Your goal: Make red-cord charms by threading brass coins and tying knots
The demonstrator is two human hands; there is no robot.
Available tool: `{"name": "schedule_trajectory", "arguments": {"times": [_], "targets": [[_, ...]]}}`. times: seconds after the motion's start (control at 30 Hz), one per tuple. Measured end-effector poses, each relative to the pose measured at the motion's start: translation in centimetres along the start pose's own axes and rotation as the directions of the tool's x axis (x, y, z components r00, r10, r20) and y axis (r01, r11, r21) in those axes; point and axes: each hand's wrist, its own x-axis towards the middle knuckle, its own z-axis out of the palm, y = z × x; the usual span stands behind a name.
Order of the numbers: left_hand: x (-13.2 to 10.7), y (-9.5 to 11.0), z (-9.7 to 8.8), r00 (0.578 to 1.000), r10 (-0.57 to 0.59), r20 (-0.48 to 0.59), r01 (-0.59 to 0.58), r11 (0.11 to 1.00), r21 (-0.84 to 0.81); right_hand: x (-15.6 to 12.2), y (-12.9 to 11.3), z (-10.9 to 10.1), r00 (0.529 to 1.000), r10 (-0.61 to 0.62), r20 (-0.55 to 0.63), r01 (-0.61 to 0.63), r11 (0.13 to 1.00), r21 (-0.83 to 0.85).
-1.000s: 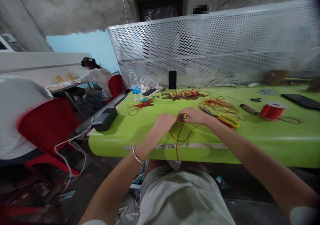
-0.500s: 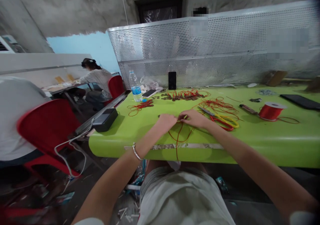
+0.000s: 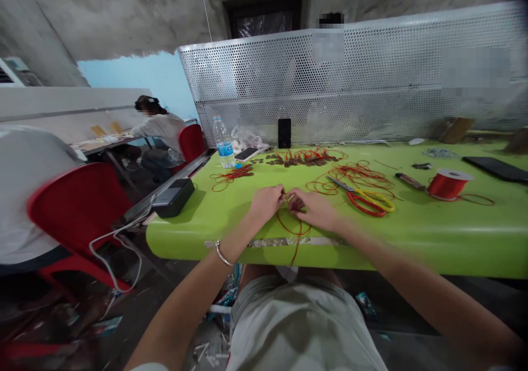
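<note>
Close together above the front of the green table, both my hands pinch a thin red cord. It loops below them and hangs over the table edge. My left hand, with a silver bangle on the wrist, has its fingers closed on the cord. Fingers curled, my right hand also grips the cord, its fingertips a small gap away. Just right of that hand lie scissors with red and yellow handles, beside a tangle of loose red cord. Exactly what is between the fingertips is hidden.
Corded brown coin-like pieces lie behind my hands. A water bottle, a black box and a red cord spool stand around. A perforated metal screen closes the back. People sit at the left near red chairs.
My hands have shifted slightly left, and a small gap has opened between them. The hanging cord has swung a little, and its loop has changed shape.
</note>
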Motion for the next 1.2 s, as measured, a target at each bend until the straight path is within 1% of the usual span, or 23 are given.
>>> {"name": "schedule_trajectory", "arguments": {"times": [0.13,0.2,0.27,0.33,0.43,0.5,0.57,0.67,0.8,0.87,0.93,1.0,1.07,1.2], "targets": [[0.1,-0.2,-0.1,1.0,-0.006,-0.001,0.006,1.0,-0.026,-0.2,-0.6,0.2,0.998,-0.066,0.001,0.066,0.998,0.007],[0.1,-0.3,-0.1,1.0,0.0,0.001,0.0,1.0,-0.025,-0.1,-0.6,0.1,0.997,-0.075,-0.011,0.075,0.997,-0.001],[0.0,-0.2,-0.1,1.0,0.018,0.006,-0.018,1.0,-0.014,0.0,-0.6,0.1,0.999,-0.027,-0.043,0.027,1.0,0.013],[-0.1,0.0,0.0,0.999,0.038,0.014,-0.038,0.999,0.003,0.2,-0.5,0.0,0.996,0.068,-0.056,-0.066,0.997,0.041],[-0.2,0.3,0.1,0.998,0.057,0.029,-0.058,0.998,0.028,0.4,-0.6,-0.2,0.983,0.182,-0.008,-0.182,0.983,0.003],[-0.3,0.3,0.1,0.997,0.065,0.04,-0.067,0.997,0.033,0.6,-0.5,-0.4,0.978,0.206,0.023,-0.204,0.977,-0.066],[-0.3,0.3,-0.1,0.997,0.066,0.045,-0.067,0.997,0.031,0.9,-0.5,-0.6,0.979,0.201,0.027,-0.198,0.976,-0.095],[-0.7,-0.1,-0.5,0.998,0.045,0.04,-0.046,0.999,0.012,1.3,-0.3,-0.9,0.98,0.197,0.027,-0.195,0.978,-0.074],[-1.4,-1.0,-1.2,0.999,0.001,0.045,0.004,0.994,-0.108,2.1,-0.1,-0.9,0.978,0.207,-0.029,-0.209,0.97,-0.121],[-1.8,-1.5,-1.4,0.998,0.019,0.057,-0.008,0.985,-0.175,2.5,0.1,-0.8,0.981,0.188,-0.057,-0.195,0.966,-0.17],[-2.1,-1.8,-1.4,0.997,0.048,0.056,-0.035,0.976,-0.215,2.8,0.3,-0.6,0.986,0.16,-0.056,-0.168,0.964,-0.207],[-2.2,-1.9,-1.2,0.997,0.061,0.041,-0.051,0.974,-0.223,2.9,0.5,-0.6,0.988,0.144,-0.05,-0.151,0.963,-0.223],[-2.2,-1.8,-1.0,0.998,0.049,0.027,-0.042,0.978,-0.206,2.9,0.7,-0.6,0.989,0.141,-0.054,-0.149,0.965,-0.215],[-1.9,-1.5,-0.7,1.0,0.024,0.017,-0.02,0.984,-0.176,2.8,1.0,-0.8,0.989,0.132,-0.063,-0.141,0.976,-0.165]]}}
